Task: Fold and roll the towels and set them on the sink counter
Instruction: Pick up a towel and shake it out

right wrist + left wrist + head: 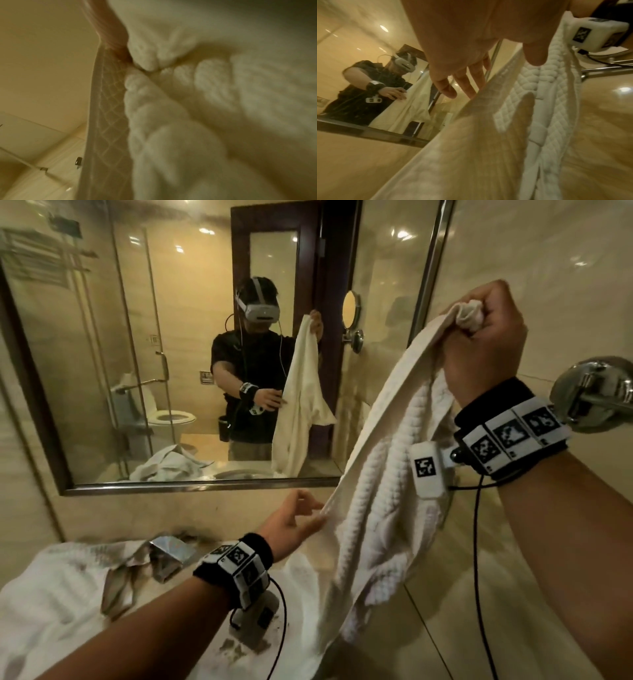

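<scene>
A white quilted towel point(383, 474) hangs in the air, its lower end trailing onto the sink counter point(178, 585). My right hand point(479, 316) is raised at the upper right and grips a bunched corner of it in a fist. In the right wrist view the towel point(188, 94) fills the picture. My left hand point(301, 517) is lower, in the middle, with relaxed spread fingers touching the towel's flat hem. In the left wrist view the left hand point(471, 67) has straight fingers beside the hem of the towel point(488, 121). A second white towel point(51, 594) lies crumpled on the counter at the left.
A large mirror point(171, 354) covers the wall ahead and reflects me, a glass shower screen and a toilet. A chrome wall fixture point(589, 395) sticks out close to my right wrist. A crumpled shiny packet point(168, 553) lies on the counter by the second towel.
</scene>
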Tool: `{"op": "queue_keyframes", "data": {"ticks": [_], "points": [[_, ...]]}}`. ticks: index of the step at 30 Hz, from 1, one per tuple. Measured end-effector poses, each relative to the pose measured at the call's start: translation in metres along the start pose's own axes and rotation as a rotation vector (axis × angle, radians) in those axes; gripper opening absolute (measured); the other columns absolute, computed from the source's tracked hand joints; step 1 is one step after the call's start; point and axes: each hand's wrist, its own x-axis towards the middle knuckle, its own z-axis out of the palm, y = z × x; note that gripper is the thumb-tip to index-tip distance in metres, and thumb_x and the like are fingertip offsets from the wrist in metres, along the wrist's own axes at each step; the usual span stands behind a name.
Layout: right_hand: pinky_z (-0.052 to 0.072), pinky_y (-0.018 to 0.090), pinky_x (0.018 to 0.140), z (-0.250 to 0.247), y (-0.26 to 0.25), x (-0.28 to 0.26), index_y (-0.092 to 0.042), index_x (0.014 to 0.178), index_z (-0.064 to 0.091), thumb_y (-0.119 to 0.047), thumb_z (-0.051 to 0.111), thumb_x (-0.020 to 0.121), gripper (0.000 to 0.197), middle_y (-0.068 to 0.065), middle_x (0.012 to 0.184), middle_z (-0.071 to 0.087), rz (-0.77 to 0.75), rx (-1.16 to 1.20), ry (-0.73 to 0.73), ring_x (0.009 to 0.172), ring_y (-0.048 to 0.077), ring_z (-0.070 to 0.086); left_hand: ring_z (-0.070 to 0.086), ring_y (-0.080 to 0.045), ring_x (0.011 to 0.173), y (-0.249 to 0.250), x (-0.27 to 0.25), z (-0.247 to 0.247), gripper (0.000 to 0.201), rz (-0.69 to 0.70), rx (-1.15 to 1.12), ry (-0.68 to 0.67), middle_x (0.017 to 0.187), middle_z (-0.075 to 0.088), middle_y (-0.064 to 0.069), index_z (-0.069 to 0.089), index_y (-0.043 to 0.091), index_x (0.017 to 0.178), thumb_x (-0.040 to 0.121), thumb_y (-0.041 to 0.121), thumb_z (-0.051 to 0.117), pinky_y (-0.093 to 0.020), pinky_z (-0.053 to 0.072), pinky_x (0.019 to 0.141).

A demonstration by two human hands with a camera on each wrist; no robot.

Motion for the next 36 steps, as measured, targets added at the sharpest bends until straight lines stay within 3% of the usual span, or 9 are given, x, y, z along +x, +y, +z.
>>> {"op": "queue_keyframes", "data": {"ticks": [2,6,9,15,23,27,30,33,36], "points": [[0.037,0.009,0.052,-0.001,-0.005,0.001,-0.033,0.07,0.04,-0.002,0.057,0.076,0.036,-0.018,0.067,0.05,0.002,0.022,-0.02,0.057,-0.011,0.05,0.057,0.005,0.101,0.01,-0.008,0.01,0.047,0.023,0.013,-0.065,0.112,0.063,0.011,0.043,0.025,0.121,0.083,0.031,0.07,-0.012,0.046,0.076],[0.038,0.01,0.054,0.002,-0.017,-0.007,-0.013,0.082,0.058,-0.007,0.062,0.076,0.009,-0.014,0.068,0.051,-0.033,-0.007,-0.167,0.059,-0.009,0.049,0.063,-0.007,0.095,0.047,-0.002,0.02,0.059,0.111,0.024,0.03,0.109,0.064,0.007,0.05,0.023,0.121,0.073,0.045,0.076,-0.038,0.055,0.087],[0.037,0.008,0.055,0.005,-0.022,-0.015,-0.004,0.086,0.058,-0.008,0.063,0.076,0.012,-0.014,0.07,0.052,-0.051,-0.029,-0.259,0.062,-0.011,0.05,0.062,-0.009,0.096,0.101,0.013,0.012,0.062,0.257,0.011,0.163,0.108,0.062,0.009,0.049,0.025,0.121,0.07,0.047,0.077,-0.037,0.054,0.087],[0.038,0.012,0.057,0.0,-0.029,-0.028,-0.004,0.087,0.058,-0.011,0.063,0.072,0.017,-0.015,0.07,0.053,0.026,-0.048,-0.296,0.06,-0.006,0.048,0.062,-0.013,0.089,0.203,0.041,-0.013,0.046,0.493,0.069,0.19,0.093,0.065,0.005,0.062,0.019,0.101,0.067,0.048,0.073,-0.038,0.052,0.084],[0.046,0.018,0.056,-0.02,-0.013,-0.107,-0.027,0.094,0.046,-0.016,0.073,0.08,0.032,-0.008,0.073,0.059,0.47,0.036,-0.309,0.06,0.005,0.055,0.055,-0.019,0.072,0.215,0.044,-0.026,0.027,0.534,0.267,0.306,0.078,0.06,-0.002,0.061,0.006,0.088,0.083,0.033,0.063,-0.028,0.041,0.062],[0.052,0.014,0.068,-0.023,-0.012,-0.191,-0.024,0.113,0.045,-0.012,0.071,0.082,0.042,-0.014,0.09,0.062,0.637,0.02,-0.513,0.08,-0.002,0.062,0.058,-0.023,0.077,0.218,0.04,-0.029,0.021,0.498,0.318,0.366,0.077,0.059,0.0,0.06,0.008,0.09,0.087,0.029,0.061,-0.031,0.045,0.067],[0.05,0.015,0.083,-0.02,-0.024,-0.231,-0.03,0.13,0.035,-0.027,0.067,0.085,0.055,-0.018,0.117,0.054,0.748,0.1,-0.449,0.104,0.0,0.056,0.059,-0.025,0.079,0.219,0.038,-0.031,0.028,0.501,0.363,0.405,0.08,0.06,-0.002,0.059,0.006,0.092,0.089,0.034,0.059,-0.035,0.048,0.07],[0.034,0.0,0.091,-0.015,-0.039,-0.25,-0.028,0.143,0.024,-0.044,0.069,0.08,0.079,-0.023,0.133,0.036,0.711,0.023,-0.408,0.12,-0.007,0.04,0.06,-0.026,0.079,0.217,0.038,-0.034,0.026,0.501,0.386,0.419,0.075,0.058,0.0,0.056,0.005,0.088,0.09,0.031,0.059,-0.037,0.049,0.07],[0.045,0.022,0.1,-0.008,-0.026,-0.256,-0.027,0.14,0.027,-0.025,0.073,0.08,0.076,-0.011,0.136,0.047,0.735,-0.056,-0.343,0.121,0.007,0.05,0.054,-0.019,0.073,0.214,0.037,-0.037,0.02,0.491,0.372,0.421,0.068,0.05,0.009,0.054,0.013,0.082,0.09,0.03,0.058,-0.032,0.045,0.067]]}}
